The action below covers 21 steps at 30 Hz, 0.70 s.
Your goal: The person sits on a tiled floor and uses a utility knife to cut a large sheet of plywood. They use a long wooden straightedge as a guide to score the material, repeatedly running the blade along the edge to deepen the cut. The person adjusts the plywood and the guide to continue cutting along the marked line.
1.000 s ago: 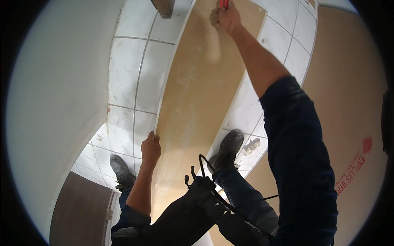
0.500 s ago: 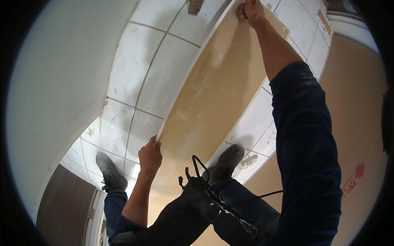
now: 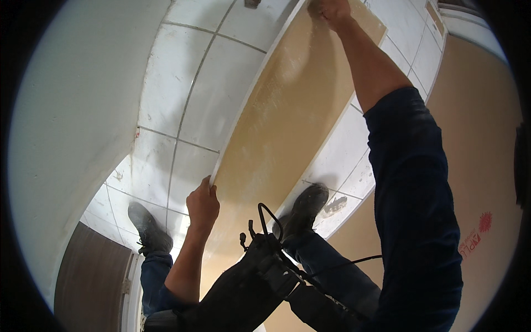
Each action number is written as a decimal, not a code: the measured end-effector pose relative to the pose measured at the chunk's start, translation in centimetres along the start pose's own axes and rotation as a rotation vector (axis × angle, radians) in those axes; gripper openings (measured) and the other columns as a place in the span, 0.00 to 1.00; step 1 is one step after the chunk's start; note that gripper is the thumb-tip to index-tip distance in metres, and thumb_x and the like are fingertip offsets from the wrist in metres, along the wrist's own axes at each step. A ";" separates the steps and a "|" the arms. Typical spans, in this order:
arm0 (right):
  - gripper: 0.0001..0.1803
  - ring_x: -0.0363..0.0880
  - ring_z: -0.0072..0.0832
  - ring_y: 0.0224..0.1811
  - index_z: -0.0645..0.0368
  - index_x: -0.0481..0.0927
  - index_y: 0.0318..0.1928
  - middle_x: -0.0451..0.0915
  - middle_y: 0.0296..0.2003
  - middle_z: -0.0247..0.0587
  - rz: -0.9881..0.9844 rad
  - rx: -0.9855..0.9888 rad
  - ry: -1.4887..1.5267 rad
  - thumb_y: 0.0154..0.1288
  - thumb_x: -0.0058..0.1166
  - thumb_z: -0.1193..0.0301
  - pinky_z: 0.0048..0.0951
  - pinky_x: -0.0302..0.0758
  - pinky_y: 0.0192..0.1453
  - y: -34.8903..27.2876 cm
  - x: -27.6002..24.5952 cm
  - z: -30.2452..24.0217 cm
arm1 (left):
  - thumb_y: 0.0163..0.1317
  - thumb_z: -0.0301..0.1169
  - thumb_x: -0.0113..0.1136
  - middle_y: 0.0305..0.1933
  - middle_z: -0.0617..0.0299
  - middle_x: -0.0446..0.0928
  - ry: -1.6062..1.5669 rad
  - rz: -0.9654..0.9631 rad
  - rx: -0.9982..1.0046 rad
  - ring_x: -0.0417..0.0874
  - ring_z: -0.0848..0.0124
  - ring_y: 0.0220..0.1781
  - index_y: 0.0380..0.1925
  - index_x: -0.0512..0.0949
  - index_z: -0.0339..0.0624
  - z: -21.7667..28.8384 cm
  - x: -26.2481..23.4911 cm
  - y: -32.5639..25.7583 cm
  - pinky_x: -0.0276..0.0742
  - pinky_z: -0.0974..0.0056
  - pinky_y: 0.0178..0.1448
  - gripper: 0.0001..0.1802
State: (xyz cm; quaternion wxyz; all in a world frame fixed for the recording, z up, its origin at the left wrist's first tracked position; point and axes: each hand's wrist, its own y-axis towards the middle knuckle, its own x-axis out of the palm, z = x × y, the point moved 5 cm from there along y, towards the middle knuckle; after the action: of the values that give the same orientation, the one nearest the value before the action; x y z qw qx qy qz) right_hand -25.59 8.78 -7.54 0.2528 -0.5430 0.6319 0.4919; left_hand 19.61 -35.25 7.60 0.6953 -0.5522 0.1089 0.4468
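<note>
A long tan plasterboard strip (image 3: 282,110), with pale scuffs on its face and a white edge, runs from between my legs to the top of the view. My left hand (image 3: 203,205) grips its left edge near my body, with the thumb along the rim and the fingers curled under, out of sight. At the far end, my right hand (image 3: 332,14) is closed over the board close to its left edge. The picture's upper rim cuts off part of that hand, and what its fingers hold cannot be made out.
White tiles (image 3: 207,105) cover the floor, with a pale wall (image 3: 77,94) at left. Another tan board (image 3: 481,149) with a red print stands at right. My dark shoes (image 3: 311,202) flank the strip. A black cable (image 3: 345,262) hangs before me. A brown door (image 3: 91,271) is lower left.
My right hand has moved slightly up and left along the far end of the board, and red bits at its fingers have gone out of view. My left hand keeps its hold.
</note>
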 end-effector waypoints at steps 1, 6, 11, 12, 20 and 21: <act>0.29 0.80 0.55 0.49 0.67 0.70 0.64 0.81 0.49 0.58 0.047 -0.023 0.052 0.63 0.52 0.69 0.51 0.78 0.54 -0.2 -1.3 1.9 | 0.66 0.29 0.58 0.32 0.42 0.83 -0.009 -0.017 0.031 0.85 0.45 0.34 0.53 0.78 0.36 0.6 0.3 0.6 0.79 0.47 0.40 0.17; 0.29 0.80 0.52 0.52 0.62 0.67 0.67 0.81 0.50 0.57 -0.034 0.232 -0.070 0.66 0.49 0.71 0.48 0.76 0.58 -4.0 -2.0 -9.5 | 0.66 0.29 0.57 0.32 0.42 0.83 0.011 0.033 0.009 0.85 0.45 0.34 0.54 0.78 0.36 -0.9 0.0 -0.5 0.79 0.46 0.40 0.17; 0.32 0.75 0.47 0.64 0.61 0.62 0.72 0.73 0.62 0.62 -0.044 0.437 -0.060 0.67 0.48 0.71 0.42 0.68 0.71 -9.4 -4.7 -16.1 | 0.66 0.29 0.57 0.32 0.41 0.83 0.020 -0.003 0.027 0.85 0.44 0.35 0.55 0.77 0.36 -0.4 0.5 -0.3 0.79 0.45 0.41 0.18; 0.31 0.77 0.49 0.60 0.59 0.63 0.71 0.77 0.57 0.61 -0.102 0.553 0.074 0.68 0.48 0.70 0.43 0.71 0.65 -10.9 -5.0 -17.7 | 0.66 0.29 0.57 0.32 0.41 0.83 0.033 -0.005 0.017 0.85 0.43 0.35 0.55 0.77 0.37 -0.7 0.4 -0.8 0.79 0.45 0.42 0.18; 0.33 0.84 0.53 0.46 0.55 0.61 0.74 0.84 0.44 0.61 -0.220 0.874 0.376 0.70 0.47 0.68 0.45 0.77 0.51 -21.9 -7.7 -26.6 | 0.66 0.30 0.57 0.32 0.39 0.83 -0.004 -0.008 0.060 0.84 0.41 0.36 0.54 0.78 0.36 -0.8 0.3 -0.4 0.78 0.43 0.44 0.18; 0.33 0.84 0.53 0.46 0.55 0.61 0.74 0.84 0.44 0.61 -0.233 0.886 0.376 0.70 0.47 0.68 0.45 0.78 0.50 -23.3 -7.9 -28.0 | 0.66 0.31 0.57 0.32 0.39 0.83 0.000 -0.014 0.062 0.84 0.41 0.36 0.54 0.78 0.36 -0.9 0.4 -0.3 0.78 0.43 0.44 0.18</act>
State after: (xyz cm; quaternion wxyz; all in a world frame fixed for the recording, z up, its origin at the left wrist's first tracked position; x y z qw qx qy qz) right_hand 4.45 -11.12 1.99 0.3944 -0.5297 0.7499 0.0377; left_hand 20.40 -35.87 7.21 0.7152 -0.5312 0.1188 0.4384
